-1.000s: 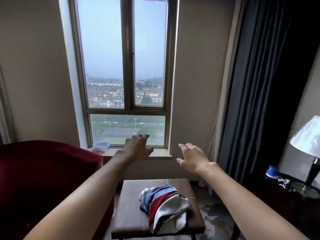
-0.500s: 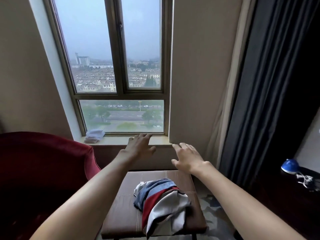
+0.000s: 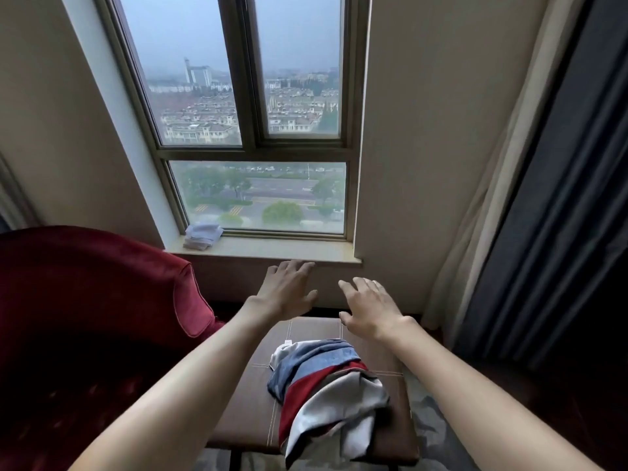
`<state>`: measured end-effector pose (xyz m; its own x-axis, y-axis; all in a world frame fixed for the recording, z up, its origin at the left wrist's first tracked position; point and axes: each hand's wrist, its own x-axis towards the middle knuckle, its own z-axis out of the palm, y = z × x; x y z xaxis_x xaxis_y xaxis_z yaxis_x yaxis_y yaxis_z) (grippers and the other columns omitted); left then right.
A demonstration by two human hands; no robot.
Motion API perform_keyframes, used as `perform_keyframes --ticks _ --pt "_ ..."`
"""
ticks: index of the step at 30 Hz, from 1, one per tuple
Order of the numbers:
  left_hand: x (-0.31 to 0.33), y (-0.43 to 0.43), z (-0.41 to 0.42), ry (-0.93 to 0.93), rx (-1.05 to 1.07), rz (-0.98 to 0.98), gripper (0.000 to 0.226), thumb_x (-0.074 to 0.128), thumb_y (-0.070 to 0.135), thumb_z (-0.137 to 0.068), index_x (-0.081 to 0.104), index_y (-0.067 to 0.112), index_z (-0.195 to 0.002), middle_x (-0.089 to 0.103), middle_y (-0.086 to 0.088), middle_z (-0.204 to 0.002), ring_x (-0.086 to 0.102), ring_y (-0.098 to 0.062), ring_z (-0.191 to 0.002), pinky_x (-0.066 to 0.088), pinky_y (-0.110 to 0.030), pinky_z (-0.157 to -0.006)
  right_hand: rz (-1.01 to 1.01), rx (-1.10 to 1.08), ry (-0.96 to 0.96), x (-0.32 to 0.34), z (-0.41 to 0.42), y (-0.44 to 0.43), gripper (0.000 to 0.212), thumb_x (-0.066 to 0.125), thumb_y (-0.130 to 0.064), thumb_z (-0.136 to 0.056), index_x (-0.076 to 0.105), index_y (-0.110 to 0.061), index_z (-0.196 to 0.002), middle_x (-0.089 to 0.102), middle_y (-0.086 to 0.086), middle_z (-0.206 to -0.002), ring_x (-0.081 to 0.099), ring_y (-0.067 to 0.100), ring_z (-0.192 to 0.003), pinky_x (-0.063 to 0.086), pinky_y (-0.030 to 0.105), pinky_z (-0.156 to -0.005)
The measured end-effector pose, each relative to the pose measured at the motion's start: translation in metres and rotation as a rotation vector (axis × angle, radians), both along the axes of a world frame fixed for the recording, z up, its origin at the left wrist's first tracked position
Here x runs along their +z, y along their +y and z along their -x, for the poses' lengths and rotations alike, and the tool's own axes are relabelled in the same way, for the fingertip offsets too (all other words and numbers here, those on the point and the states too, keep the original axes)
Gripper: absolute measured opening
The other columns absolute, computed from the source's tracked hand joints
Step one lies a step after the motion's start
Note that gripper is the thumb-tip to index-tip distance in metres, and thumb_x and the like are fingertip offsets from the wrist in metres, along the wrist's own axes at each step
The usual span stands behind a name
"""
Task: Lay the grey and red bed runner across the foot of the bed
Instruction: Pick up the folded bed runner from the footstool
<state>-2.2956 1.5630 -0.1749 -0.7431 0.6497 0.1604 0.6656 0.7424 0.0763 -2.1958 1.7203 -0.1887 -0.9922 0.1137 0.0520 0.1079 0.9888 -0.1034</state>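
The bed runner (image 3: 326, 389) lies crumpled in a heap of grey, blue and red folds on a brown leather stool (image 3: 251, 409). Part of it hangs over the stool's front edge. My left hand (image 3: 289, 294) hovers with spread fingers above the stool's far edge, just below the window sill. Beside it my right hand (image 3: 368, 307) is held palm down, fingers relaxed, above the stool's far right corner. Both hands hold nothing and are clear of the runner. No bed is in view.
A red velvet armchair (image 3: 88, 317) stands close on the left of the stool. A folded white cloth (image 3: 202, 235) lies on the window sill (image 3: 272, 251). Dark curtains (image 3: 550, 215) hang at the right. Patterned carpet shows beneath the stool.
The view has tilted down and moved nearer the stool. Both hands have dropped from window-sill height toward the stool's far edge. The lamp and blue object at right have left the view.
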Motion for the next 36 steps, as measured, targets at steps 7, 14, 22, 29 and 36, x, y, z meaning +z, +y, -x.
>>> perform_keyframes --ticks 7,14,22,29,36 --pt "-0.045 0.016 0.053 0.023 -0.012 0.026 0.065 0.050 0.045 -0.085 0.034 0.018 -0.141 0.042 -0.010 -0.141 0.036 -0.028 -0.130 0.028 -0.042 -0.104 0.018 0.038 -0.053 -0.047 0.058 0.021 0.064 0.052 -0.035 -0.087 0.031 -0.015 -0.144 0.040 0.017 -0.140 0.034 0.031 -0.132 0.021 0.040 -0.114" --pt "-0.091 0.033 0.111 0.031 -0.016 0.032 0.065 0.049 0.044 -0.086 0.032 0.017 -0.142 0.035 -0.011 -0.147 0.029 -0.026 -0.135 0.025 -0.042 -0.107 0.009 0.065 -0.088 -0.094 0.119 0.041 0.064 0.055 -0.033 -0.085 0.032 -0.015 -0.143 0.039 0.019 -0.142 0.033 0.032 -0.133 0.020 0.041 -0.113" --pt "-0.160 0.047 0.144 -0.058 0.002 0.051 0.066 0.051 0.042 -0.084 0.034 0.014 -0.142 0.033 -0.016 -0.148 0.027 -0.028 -0.137 0.023 -0.041 -0.108 0.051 0.071 -0.161 -0.154 0.154 0.059 0.064 0.053 -0.028 -0.084 0.033 -0.012 -0.142 0.040 0.022 -0.140 0.035 0.033 -0.131 0.023 0.041 -0.113" --pt "-0.224 0.053 0.149 -0.131 0.050 0.104 0.066 0.051 0.043 -0.083 0.037 0.011 -0.140 0.036 -0.018 -0.146 0.031 -0.032 -0.134 0.025 -0.042 -0.107 0.088 0.109 -0.206 -0.217 0.166 0.076 0.066 0.052 -0.029 -0.086 0.027 -0.012 -0.145 0.033 0.020 -0.146 0.029 0.031 -0.135 0.020 0.039 -0.114" --pt "-0.304 0.055 0.140 -0.231 0.083 0.138 0.066 0.051 0.044 -0.082 0.038 0.013 -0.139 0.036 -0.016 -0.146 0.031 -0.031 -0.135 0.027 -0.042 -0.106 0.116 0.169 -0.298 -0.293 0.168 0.086 0.069 0.058 -0.035 -0.085 0.029 -0.013 -0.144 0.035 0.020 -0.144 0.032 0.031 -0.133 0.023 0.037 -0.112"
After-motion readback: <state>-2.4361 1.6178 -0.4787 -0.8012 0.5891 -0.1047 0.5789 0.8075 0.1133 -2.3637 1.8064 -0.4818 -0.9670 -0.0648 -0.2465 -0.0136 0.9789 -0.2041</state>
